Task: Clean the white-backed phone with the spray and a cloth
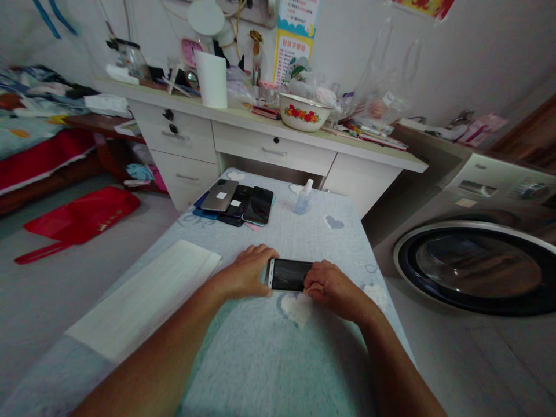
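A smartphone (287, 274) with a white edge and a dark, streaked screen lies flat, screen up, on the cloth-covered table (260, 359). My left hand (249, 272) grips its left end, thumb at the near edge and fingers at the far one. Over the phone's right end, my right hand (326, 285) is closed, fingers curled and pressed on the screen; whatever they may hold is hidden. Further back sit several stacked phones (259, 205), the top ones overlapping. To their right stands a small clear spray bottle (303, 198) with a white cap.
A long pale paper strip (147, 295) lies at the table's left. Behind is a white desk (269, 147) bearing a floral enamel bowl (304, 112) and a white roll (211, 81). A washing machine (473, 231) stands right; a red dustpan (87, 217) lies on the floor.
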Demonstrator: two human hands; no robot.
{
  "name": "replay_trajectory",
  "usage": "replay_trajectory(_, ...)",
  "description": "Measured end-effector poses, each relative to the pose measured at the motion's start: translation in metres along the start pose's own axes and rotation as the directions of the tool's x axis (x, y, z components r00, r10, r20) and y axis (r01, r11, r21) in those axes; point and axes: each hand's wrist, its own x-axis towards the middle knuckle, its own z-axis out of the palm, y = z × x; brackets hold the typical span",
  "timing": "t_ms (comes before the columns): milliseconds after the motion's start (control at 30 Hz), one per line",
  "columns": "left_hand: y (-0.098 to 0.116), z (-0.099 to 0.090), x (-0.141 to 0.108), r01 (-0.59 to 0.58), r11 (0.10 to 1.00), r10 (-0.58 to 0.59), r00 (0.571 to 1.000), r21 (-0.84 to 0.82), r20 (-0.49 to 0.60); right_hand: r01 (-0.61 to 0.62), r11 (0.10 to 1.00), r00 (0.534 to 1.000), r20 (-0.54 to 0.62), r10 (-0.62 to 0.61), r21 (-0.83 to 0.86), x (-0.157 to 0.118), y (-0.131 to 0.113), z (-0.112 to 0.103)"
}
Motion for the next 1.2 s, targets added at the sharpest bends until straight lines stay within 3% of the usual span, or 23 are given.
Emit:
replay_trajectory(400,-0.003,0.002,0.001,-0.007,1.000,0.007,1.000,0.006,-0.018,0.122,0.992,0.986,-0.107,-0.126,-0.046,0.022,-0.017,0.033)
replay_trajectory(667,-0.003,0.001,0.000,-0.013,1.000,0.012,1.000,-0.010,-0.017,0.180,0.980,0.972,-0.137,-0.191,-0.090,0.030,-0.034,0.043)
replay_trajectory(933,-0.005,0.002,0.001,-0.027,1.000,0.027,0.999,-0.016,-0.020,0.188,0.977,0.972,-0.124,-0.200,-0.102,0.028,-0.030,0.042)
replay_trajectory(1200,-0.004,0.001,0.000,-0.021,1.000,0.021,1.000,-0.016,-0.010,0.111,0.989,0.991,-0.064,-0.117,-0.096,0.013,-0.014,0.022)
